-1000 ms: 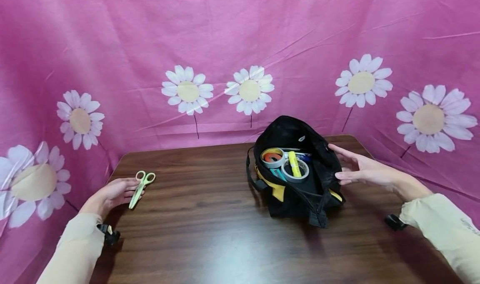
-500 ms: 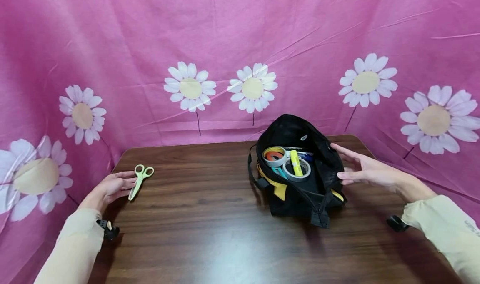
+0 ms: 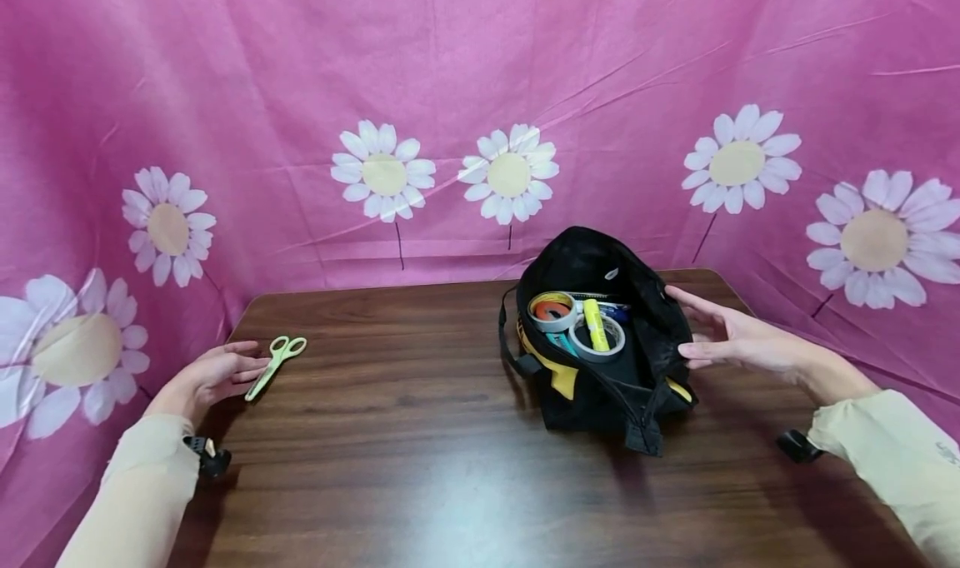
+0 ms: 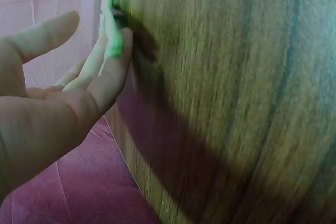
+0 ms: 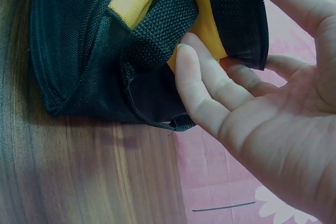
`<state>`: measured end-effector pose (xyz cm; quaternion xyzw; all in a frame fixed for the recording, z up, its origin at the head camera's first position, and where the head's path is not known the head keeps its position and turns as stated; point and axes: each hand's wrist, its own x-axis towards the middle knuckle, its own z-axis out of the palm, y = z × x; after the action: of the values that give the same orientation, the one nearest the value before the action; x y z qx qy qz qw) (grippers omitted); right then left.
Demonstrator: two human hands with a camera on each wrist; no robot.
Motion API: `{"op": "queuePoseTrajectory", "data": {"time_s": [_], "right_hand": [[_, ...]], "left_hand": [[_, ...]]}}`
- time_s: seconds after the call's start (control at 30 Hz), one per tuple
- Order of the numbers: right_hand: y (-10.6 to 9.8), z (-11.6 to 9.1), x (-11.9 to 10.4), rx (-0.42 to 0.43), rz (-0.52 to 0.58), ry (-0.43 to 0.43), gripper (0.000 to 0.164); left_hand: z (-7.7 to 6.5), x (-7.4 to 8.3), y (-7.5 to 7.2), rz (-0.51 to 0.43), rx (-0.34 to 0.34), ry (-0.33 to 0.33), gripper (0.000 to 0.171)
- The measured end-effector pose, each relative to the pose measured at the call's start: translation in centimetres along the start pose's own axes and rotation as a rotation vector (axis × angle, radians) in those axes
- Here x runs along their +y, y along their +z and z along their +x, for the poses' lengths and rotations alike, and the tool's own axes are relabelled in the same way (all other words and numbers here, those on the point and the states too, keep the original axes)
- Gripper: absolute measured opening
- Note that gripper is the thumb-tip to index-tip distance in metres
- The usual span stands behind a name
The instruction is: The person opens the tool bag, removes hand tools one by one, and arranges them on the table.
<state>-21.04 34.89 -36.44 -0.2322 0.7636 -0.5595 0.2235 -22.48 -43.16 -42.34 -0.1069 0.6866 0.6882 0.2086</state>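
My left hand (image 3: 213, 375), at the table's left, has its fingers extended and its thumb apart. Pale green scissors (image 3: 274, 364) lie against the fingertips, handles pointing away to the right and blades towards me; the left wrist view shows them (image 4: 111, 19) edge-on, low beside the tabletop. At right centre stands a black bag (image 3: 585, 414) with yellow patches, its mouth wide apart. My right hand (image 3: 742, 339) touches the bag's right side near the rim. In the right wrist view its loosely bent fingers (image 5: 210, 87) rest at the yellow panel beside a black strap (image 5: 160, 32).
Inside the bag are two tape rolls (image 3: 537, 318), a yellow stick-shaped item (image 3: 595, 326), a teal object (image 3: 561, 343) and blue pens (image 3: 617, 311). A brown wooden table (image 3: 390, 435) carries everything. Behind and beside it hangs a pink cloth (image 3: 450, 68) with daisies.
My left hand and the scissors have shifted slightly left, and the scissors' blades have swung left into a more slanted pose. The right hand keeps its place on the bag.
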Motion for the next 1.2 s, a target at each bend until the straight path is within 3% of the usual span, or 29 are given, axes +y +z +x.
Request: {"op": "queuePoseTrajectory", "data": {"time_s": [0.33,0.63,1.0,1.2], "right_hand": [[0.2,-0.2,-0.2,0.023,-0.01,0.016,0.09],[0.1,-0.3,0.0,0.036,-0.014,0.032,0.09],[-0.2,-0.2,-0.2,0.031,-0.01,0.042,0.091],[-0.1,-0.2,0.1,0.031,0.002,0.046,0.091]], "left_hand": [[-0.4,-0.3,-0.1,-0.036,-0.037,0.005,0.08],[-0.3,-0.5,-0.1,-0.039,-0.059,0.005,0.067],[0.2,1.5,0.6,-0.007,-0.103,0.017,0.063],[-0.1,3.4,2.1,0.018,-0.131,0.037,0.035]]}}
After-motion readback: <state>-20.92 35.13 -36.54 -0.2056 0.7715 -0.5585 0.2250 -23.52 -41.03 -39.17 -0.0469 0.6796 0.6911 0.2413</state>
